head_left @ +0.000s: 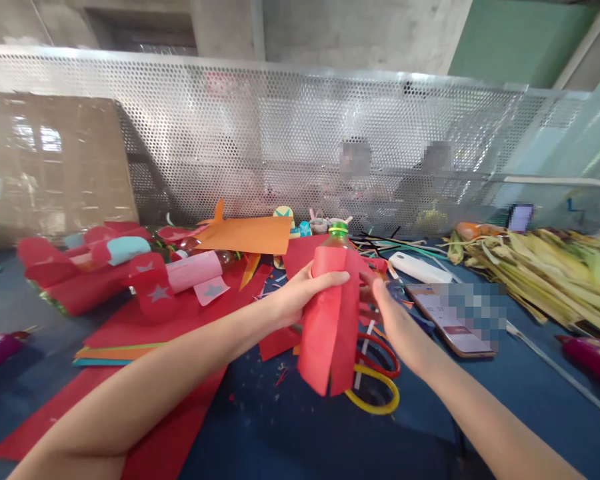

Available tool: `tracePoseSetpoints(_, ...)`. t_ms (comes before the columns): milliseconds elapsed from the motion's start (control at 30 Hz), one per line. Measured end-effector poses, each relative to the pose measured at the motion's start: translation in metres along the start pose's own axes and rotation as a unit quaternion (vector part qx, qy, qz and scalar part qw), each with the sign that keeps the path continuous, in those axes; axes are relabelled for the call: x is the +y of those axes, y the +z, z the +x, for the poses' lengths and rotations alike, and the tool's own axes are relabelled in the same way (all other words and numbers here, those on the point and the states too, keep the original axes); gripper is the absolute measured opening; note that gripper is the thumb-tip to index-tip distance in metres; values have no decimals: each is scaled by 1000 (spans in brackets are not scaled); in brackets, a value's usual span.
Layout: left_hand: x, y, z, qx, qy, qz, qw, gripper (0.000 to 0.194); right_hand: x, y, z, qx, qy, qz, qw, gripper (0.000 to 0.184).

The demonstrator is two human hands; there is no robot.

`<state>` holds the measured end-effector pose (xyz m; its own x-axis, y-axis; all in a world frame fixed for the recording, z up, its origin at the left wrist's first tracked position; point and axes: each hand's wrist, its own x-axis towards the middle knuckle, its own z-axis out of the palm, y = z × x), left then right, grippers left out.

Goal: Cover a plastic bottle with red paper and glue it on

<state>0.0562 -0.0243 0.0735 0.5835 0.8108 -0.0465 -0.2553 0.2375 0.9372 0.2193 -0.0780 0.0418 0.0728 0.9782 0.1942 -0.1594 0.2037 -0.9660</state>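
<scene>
A plastic bottle with a green cap (338, 230) stands slightly tilted in front of me, wrapped in red paper (325, 327). The paper's two edges meet in a seam down the front, with a small gap at the bottom. My left hand (305, 290) grips the bottle from the left, its thumb across the front. On the other side, my right hand (383, 303) is close to the wrap with fingers apart; whether the fingertips touch it I cannot tell. Beside the bottle's base show scissors with a yellow handle (380, 410) and a red handle (393, 357).
Red paper sheets (180, 427), an orange sheet (255, 233) and red paper-wrapped bottles (85, 287) lie at left. A phone (455, 327), a white elongated object (420, 268) and corn husks (545, 273) are at right. A perforated metal screen (190, 133) stands behind, with blurred people beyond.
</scene>
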Motion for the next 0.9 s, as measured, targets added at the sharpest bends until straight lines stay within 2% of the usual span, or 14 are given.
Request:
tracePoseSetpoints(133, 9, 0, -7, -132, -69, 71, 986, 49, -19, -10, 8, 11, -14, 23, 1000, 60)
tracePoseSetpoints(200, 10, 2, -11, -187, -92, 102, 973, 52, -27, -13, 9, -20, -17, 39, 999, 54)
tracePoseSetpoints(267, 8, 3, -13, -214, -103, 124, 963, 54, -31, -14, 8, -55, -11, 31, 998, 44)
tracePoseSetpoints(367, 6, 2, -12, -221, -114, 138, 959, 53, -31, -13, 6, -40, -25, 16, 999, 35)
tracePoseSetpoints(533, 4, 1, -10, -201, -117, 142, 962, 54, -26, -9, 7, 17, -40, 45, 998, 38)
tracePoseSetpoints(667, 3, 2, -11, -212, -135, 124, 960, 52, -22, -8, 8, 54, -54, 59, 995, 40)
tracePoseSetpoints(900, -1, 7, -12, -198, -132, 105, 966, 47, -18, -10, 11, 76, -69, 66, 993, 41)
